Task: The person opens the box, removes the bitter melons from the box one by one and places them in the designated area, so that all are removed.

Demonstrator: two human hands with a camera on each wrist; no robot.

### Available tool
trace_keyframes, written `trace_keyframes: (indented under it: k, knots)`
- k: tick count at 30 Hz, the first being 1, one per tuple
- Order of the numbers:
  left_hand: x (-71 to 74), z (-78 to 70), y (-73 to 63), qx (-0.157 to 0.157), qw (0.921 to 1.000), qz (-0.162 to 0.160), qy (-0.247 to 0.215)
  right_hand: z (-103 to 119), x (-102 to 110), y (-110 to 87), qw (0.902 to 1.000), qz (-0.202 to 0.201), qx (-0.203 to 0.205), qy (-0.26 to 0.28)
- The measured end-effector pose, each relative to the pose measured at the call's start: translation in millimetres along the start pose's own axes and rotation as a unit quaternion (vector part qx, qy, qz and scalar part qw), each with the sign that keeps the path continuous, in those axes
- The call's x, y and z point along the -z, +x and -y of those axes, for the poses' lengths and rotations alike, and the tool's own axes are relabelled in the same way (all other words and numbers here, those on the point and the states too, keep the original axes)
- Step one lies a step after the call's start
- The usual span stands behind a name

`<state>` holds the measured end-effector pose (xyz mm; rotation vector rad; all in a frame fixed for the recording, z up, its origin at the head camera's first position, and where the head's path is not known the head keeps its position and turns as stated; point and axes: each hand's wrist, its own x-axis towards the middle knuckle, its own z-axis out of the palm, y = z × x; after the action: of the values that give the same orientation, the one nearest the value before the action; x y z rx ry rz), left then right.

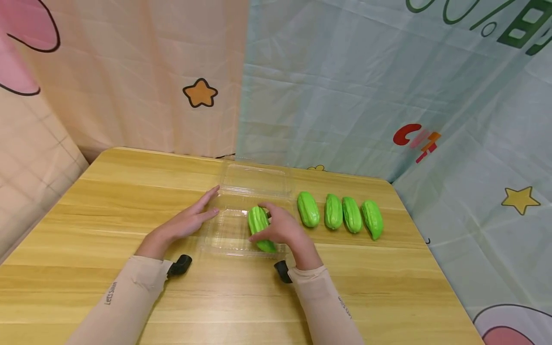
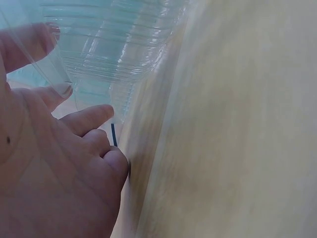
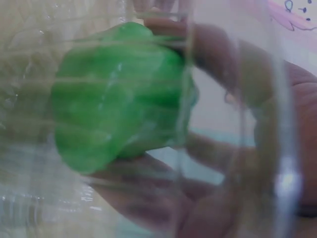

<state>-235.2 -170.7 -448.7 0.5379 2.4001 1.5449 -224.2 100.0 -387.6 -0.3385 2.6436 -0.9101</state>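
Note:
My right hand (image 1: 279,225) holds a green ridged gourd (image 1: 258,221) between thumb and fingers, inside the right half of a clear plastic clamshell box (image 1: 230,232). In the right wrist view the gourd (image 3: 119,99) shows blurred through the clear plastic wall, with fingers on both sides of it. The box's lid (image 1: 256,179) lies folded back behind the base. At the left side of the box is my left hand (image 1: 185,221), its fingers extended. In the left wrist view the fingertips of this hand (image 2: 64,153) are right at the ridged plastic wall (image 2: 109,54).
Several more green gourds (image 1: 333,212) stand in a row to the right of the box. The wooden table (image 1: 224,306) ends at a back edge close behind the lid. Printed curtains (image 1: 327,96) hang behind and to the right.

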Motion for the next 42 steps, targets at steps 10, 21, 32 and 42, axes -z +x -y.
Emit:
trace_keyframes:
  k: [10, 21, 32, 42]
  knots:
    - [1.6, -0.4, -1.9, -0.002, 1.0000, -0.004, 0.001, 1.1, 5.6, -1.9, 0.9999, 0.000, 0.007, 0.008]
    - [4.3, -2.0, -4.3, -0.005, 1.0000, -0.008, 0.000, -1.2, 21.7, -5.7, 0.9995, -0.016, 0.018, 0.018]
    - [5.8, -0.9, -5.3, -0.008, 0.9999, -0.008, 0.002, -8.5, 40.0, -13.2, 0.9984, -0.036, 0.008, 0.042]
    - [2.7, 1.2, -4.1, -0.014, 0.9999, 0.001, 0.002, -28.1, 57.3, -36.4, 0.9917, -0.057, -0.006, 0.115]
